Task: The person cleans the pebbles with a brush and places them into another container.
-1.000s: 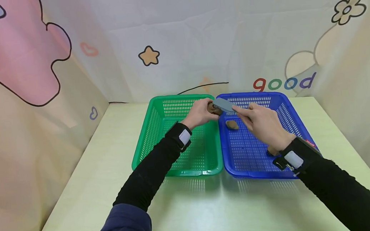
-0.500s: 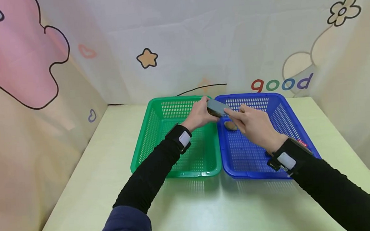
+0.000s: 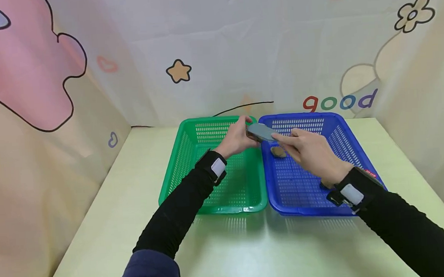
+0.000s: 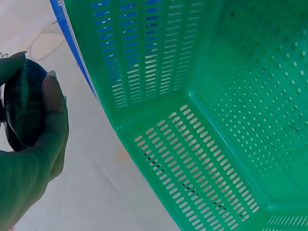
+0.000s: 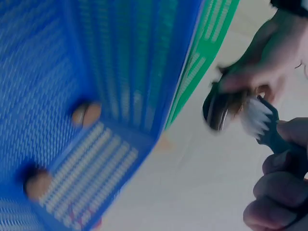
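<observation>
In the head view my left hand (image 3: 236, 138) grips a clam above where the two baskets meet. Its dark oval shell (image 4: 26, 106) lies between thumb and fingers in the left wrist view. My right hand (image 3: 316, 153) holds a scrubbing brush (image 3: 261, 132), forefinger laid along its grey back. From the right wrist, the brush's white bristles (image 5: 255, 118) face the clam (image 5: 216, 110) and seem to touch it, though blur hides the exact contact. The brush back covers most of the clam in the head view.
A green basket (image 3: 213, 210) stands left of a blue basket (image 3: 308, 212) on the pale table (image 3: 108, 232). Inside the blue one lie a brown clam (image 3: 278, 152) and a second clam (image 5: 38, 184), which my right hand mostly hides from above. A printed curtain (image 3: 215, 40) hangs behind.
The brush has moved left and slightly down over the clam, which showed more plainly a second ago. Both hands stay close together, with the grips unchanged.
</observation>
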{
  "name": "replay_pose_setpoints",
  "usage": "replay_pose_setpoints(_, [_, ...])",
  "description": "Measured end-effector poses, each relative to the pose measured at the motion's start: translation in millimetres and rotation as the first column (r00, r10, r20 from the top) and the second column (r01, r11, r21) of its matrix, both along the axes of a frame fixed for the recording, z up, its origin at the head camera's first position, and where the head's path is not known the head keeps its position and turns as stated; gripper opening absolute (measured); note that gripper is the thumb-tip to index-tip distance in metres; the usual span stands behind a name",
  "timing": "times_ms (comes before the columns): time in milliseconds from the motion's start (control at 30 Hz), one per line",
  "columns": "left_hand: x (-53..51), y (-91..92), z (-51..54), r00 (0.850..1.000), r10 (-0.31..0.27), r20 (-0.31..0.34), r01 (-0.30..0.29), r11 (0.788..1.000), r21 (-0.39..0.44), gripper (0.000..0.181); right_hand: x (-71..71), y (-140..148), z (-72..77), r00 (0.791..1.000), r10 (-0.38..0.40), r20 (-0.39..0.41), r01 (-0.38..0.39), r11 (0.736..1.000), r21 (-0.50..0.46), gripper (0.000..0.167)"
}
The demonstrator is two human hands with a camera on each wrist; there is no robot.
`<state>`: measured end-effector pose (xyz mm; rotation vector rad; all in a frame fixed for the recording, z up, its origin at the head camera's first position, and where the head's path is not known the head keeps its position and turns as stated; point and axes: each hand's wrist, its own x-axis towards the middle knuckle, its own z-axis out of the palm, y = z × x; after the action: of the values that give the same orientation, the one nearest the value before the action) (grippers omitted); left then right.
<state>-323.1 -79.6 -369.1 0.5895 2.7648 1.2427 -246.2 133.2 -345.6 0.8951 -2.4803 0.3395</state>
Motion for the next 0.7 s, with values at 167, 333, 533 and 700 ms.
replay_pose_setpoints(167, [0.7, 1.7, 0.6, 1.000, -0.027, 0.013, 0.027, 1.000, 0.003, 0.074, -7.3, 0.7, -1.1, 0.998, -0.023, -0.057, 0.024, 1.000, 0.008, 0.030])
replay_pose_setpoints(333, [0.6, 2.2, -2.2, 0.999, -0.032, -0.010, 0.033, 0.999, 0.025, 0.080, -3.9, -3.8, -3.0, 1.000, 0.022, 0.019, -0.021, 0.999, -0.025, 0.031])
replay_pose_setpoints(533, [0.9, 1.5, -2.6, 0.998, -0.064, -0.012, 0.065, 0.995, 0.077, 0.081, -6.3, 1.8, 1.5, 0.999, -0.025, -0.041, 0.026, 1.000, 0.011, 0.030])
replay_pose_setpoints(700, [0.4, 0.9, -3.7, 0.998, -0.055, -0.031, 0.057, 0.996, 0.067, 0.083, -4.2, -2.5, 0.9, 1.000, 0.020, 0.021, -0.020, 1.000, -0.006, 0.031])
